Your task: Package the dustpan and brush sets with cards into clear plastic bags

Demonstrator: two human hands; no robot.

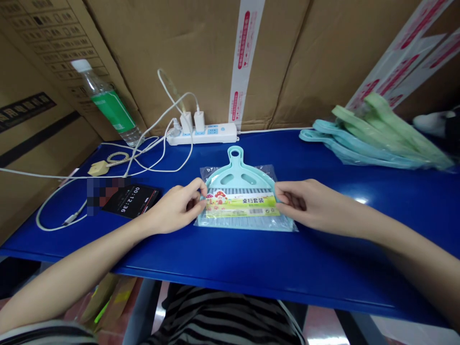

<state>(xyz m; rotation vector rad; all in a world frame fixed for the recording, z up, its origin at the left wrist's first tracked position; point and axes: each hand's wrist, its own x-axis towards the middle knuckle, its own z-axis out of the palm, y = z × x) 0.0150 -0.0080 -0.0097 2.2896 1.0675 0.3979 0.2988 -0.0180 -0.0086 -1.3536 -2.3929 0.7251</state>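
A light-blue dustpan and brush set lies flat on the blue table, its handle pointing away from me. Clear plastic wrap covers its wide part, with a colourful printed label across the middle. My left hand pinches the left edge of the label and wrap between thumb and fingers. On the opposite side my right hand grips the right edge in the same way. The fingertips of both hands are partly hidden from view.
A white power strip with chargers and tangled cables stands at the back. Left are a water bottle and a phone showing a timer. More wrapped dustpan sets, blue and green, are piled back right. Cardboard walls the table.
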